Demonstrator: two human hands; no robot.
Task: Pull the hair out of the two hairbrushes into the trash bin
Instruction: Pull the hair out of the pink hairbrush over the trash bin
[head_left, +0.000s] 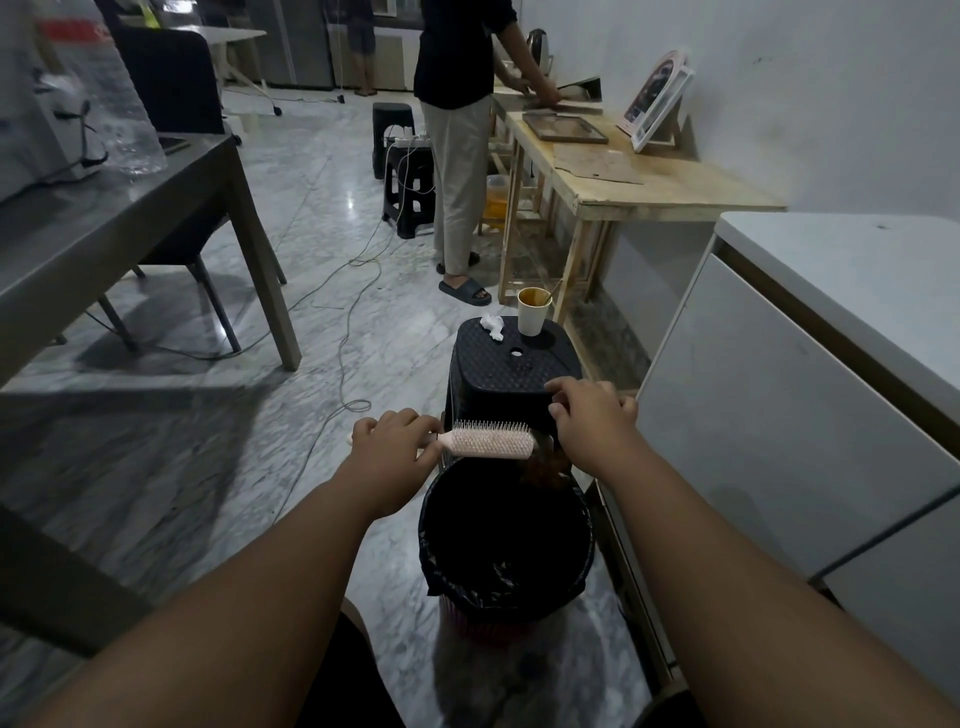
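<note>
My left hand (390, 441) grips the handle of a pink hairbrush (491, 442), held level above the far rim of the trash bin (431, 530), bristles pointing up and away. My right hand (589, 415) hovers at the brush's tip with fingers curled, and a reddish-brown clump of hair (543, 467) hangs just below it over the bin. Whether the fingers pinch the hair is unclear. The bin is round and lined with a black bag. A second hairbrush is not in view.
A black plastic stool (511, 364) stands just behind the bin, bearing a paper cup (534, 310) and a crumpled tissue (492, 326). White cabinets (779, 395) close off the right. A person (460, 156) stands at a wooden table (649, 182). Cables (343, 338) cross the marble floor.
</note>
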